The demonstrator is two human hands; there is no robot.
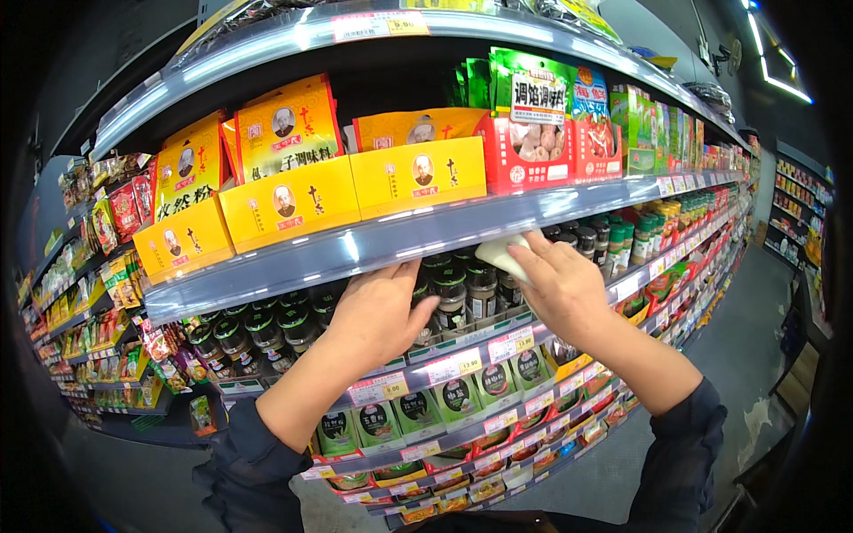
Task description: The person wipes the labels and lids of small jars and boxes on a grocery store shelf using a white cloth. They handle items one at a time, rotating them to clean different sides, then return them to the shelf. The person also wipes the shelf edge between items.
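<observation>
My right hand (563,283) pinches a folded white cloth (503,256) against the lower side of the shelf's front edge (573,200). My left hand (380,306) reaches up to the underside of the same shelf edge, its fingertips partly hidden behind it and its thumb apart, with nothing seen in it. Between the two hands stand spice jars with black lids (452,293) on the shelf below. Above the edge, yellow display boxes (293,200) hold orange seasoning packets (286,126).
Red display boxes (526,160) sit right of the yellow ones. Price tags (453,366) line the lower shelf edges. Green spice packets (416,410) stand below the jars. At the left hang more packets (123,206). An aisle floor (726,320) runs along the right.
</observation>
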